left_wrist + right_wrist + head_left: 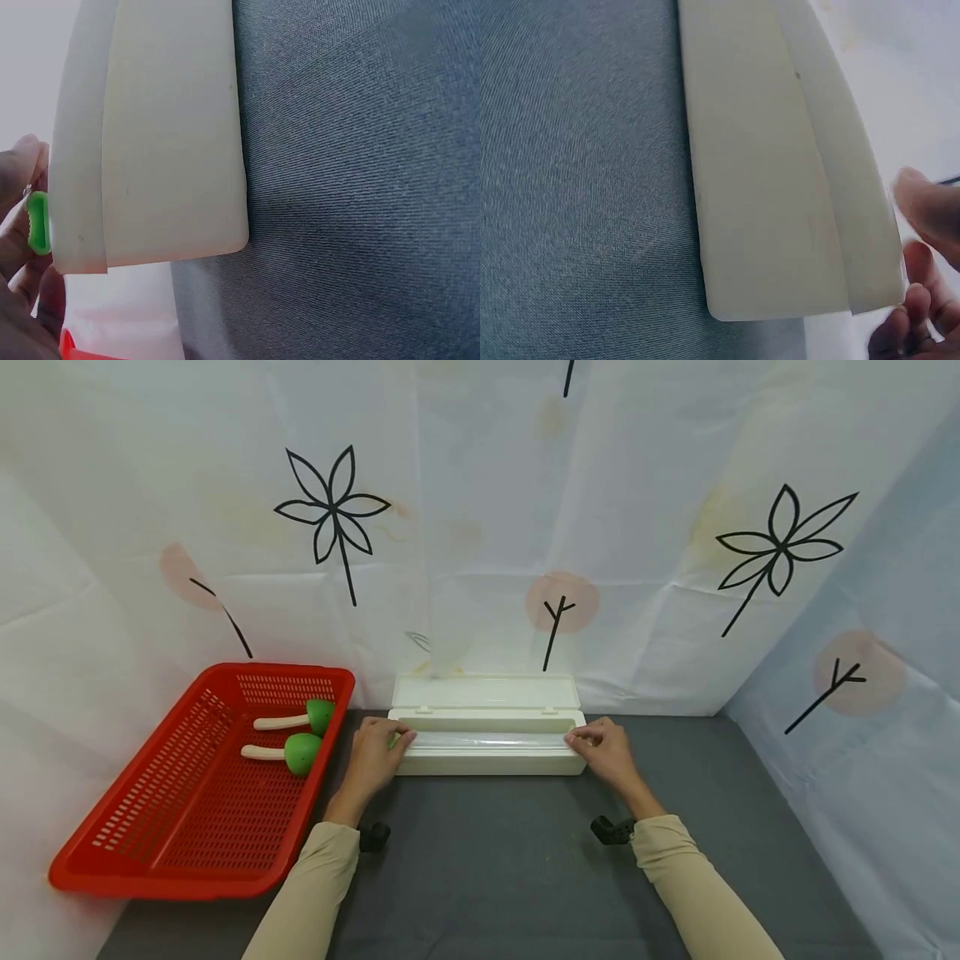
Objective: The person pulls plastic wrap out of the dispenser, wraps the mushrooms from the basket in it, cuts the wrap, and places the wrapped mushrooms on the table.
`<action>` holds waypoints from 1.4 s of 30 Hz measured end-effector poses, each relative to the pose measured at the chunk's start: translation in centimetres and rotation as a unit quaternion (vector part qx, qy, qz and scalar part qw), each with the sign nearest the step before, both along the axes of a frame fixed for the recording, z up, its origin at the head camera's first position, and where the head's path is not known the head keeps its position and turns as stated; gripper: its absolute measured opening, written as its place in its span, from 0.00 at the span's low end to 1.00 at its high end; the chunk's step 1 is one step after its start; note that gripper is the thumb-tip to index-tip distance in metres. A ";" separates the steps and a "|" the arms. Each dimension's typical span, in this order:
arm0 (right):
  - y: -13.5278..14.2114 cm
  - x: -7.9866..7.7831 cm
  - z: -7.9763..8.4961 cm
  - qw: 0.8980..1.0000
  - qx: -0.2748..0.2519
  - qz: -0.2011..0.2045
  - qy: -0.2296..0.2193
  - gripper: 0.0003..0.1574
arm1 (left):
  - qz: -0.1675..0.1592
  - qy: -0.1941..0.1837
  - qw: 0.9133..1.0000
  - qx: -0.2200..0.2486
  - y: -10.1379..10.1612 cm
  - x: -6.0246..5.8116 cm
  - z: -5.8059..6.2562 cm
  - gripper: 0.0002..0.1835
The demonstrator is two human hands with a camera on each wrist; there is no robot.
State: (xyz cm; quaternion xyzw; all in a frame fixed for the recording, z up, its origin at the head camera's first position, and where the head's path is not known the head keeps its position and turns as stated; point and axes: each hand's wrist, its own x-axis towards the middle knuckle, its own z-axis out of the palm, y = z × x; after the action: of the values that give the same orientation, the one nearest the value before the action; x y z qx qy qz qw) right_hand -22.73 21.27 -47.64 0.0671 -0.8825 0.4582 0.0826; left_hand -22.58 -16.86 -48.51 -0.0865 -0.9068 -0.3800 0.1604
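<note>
A cream-white cling film dispenser box (491, 764) lies along the back of the table with its lid (486, 692) tipped back against the wall cloth. Clear cling film (487, 740) stretches across the opening, shiny along its length. At the box's left end my left hand (372, 756) pinches the film's edge between thumb and fingers. A green slider (39, 223) shows beside those fingers in the left wrist view. My right hand (609, 753) pinches the film at the right end, its other fingers close against the box end; the box wall hides part of this grip.
A red perforated basket (202, 818) stands on the left and holds two toy mushrooms with green caps, one (302, 755) in front of the other (320, 716). Dark grey cloth covers the table (495, 877). Patterned white cloth (480, 527) hangs behind and at both sides.
</note>
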 end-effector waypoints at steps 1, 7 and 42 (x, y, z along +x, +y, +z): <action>-0.1 0.0 -0.1 0.999 0.016 0.000 0.029 0.10 | 0.003 0.002 1.000 -0.004 0.1 0.0 0.0 0.07; -0.6 -0.4 -0.2 0.992 0.075 -0.003 0.097 0.08 | -0.011 0.011 1.000 -0.003 -0.1 -0.3 0.2 0.05; -1.1 -1.1 1.0 0.990 0.122 0.040 0.059 0.06 | -0.036 0.018 0.999 0.014 0.5 -0.8 1.1 0.07</action>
State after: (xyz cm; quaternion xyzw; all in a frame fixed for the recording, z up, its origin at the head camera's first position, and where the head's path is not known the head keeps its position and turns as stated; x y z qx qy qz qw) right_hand -23.84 20.16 -46.61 0.1391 -0.9219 0.3454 0.1071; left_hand -23.35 -16.38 -47.43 -0.1238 -0.8946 -0.3969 0.1638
